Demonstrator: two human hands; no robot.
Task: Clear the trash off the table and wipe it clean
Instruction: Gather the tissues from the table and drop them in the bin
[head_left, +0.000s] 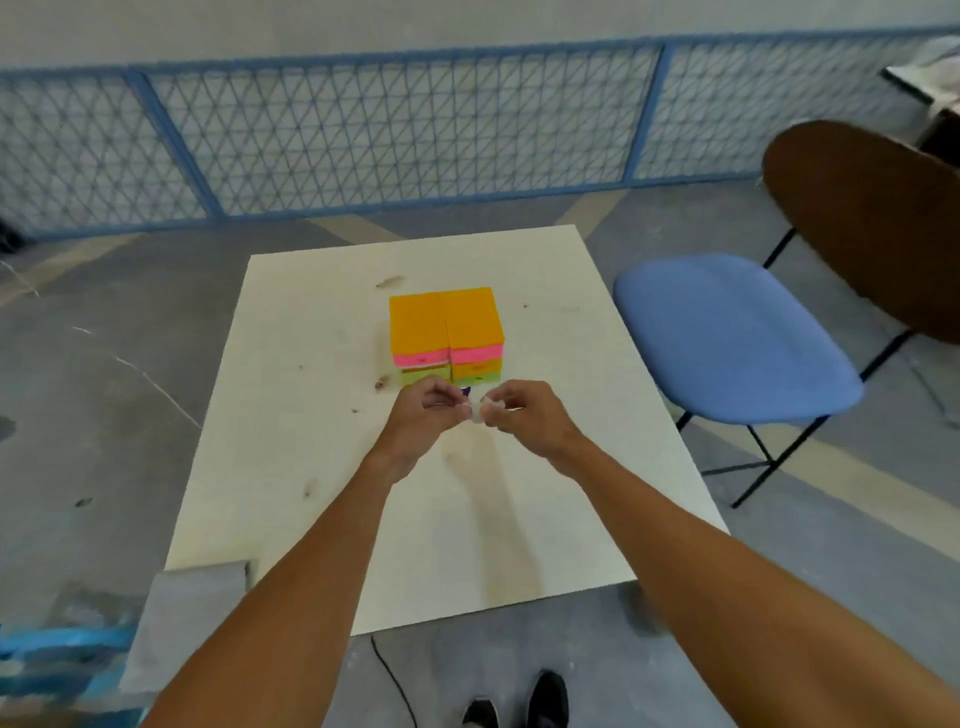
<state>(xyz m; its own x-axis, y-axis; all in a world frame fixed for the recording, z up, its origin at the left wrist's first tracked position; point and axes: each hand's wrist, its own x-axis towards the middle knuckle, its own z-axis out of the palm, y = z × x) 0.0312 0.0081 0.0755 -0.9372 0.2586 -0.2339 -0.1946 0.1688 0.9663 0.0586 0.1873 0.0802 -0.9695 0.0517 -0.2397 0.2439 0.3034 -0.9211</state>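
Note:
A pale table (291, 457) stands in front of me. At its middle sits a stack of sticky-note blocks (447, 332), orange on top with pink and green layers below. Just in front of the stack, my left hand (423, 410) and my right hand (519, 410) meet above the table. Both pinch a small white scrap (477, 411) between their fingertips. A dark blue bit (466, 391) peeks out behind the hands. Small brown crumbs (389, 282) and specks (382, 385) lie scattered on the tabletop.
A blue folding chair (737, 338) stands right of the table, with a brown round tabletop (872, 223) behind it. A grey block (182, 618) sits at the table's near left corner. A black cable (395, 680) lies on the floor by my shoes. A blue mesh fence (363, 130) runs behind.

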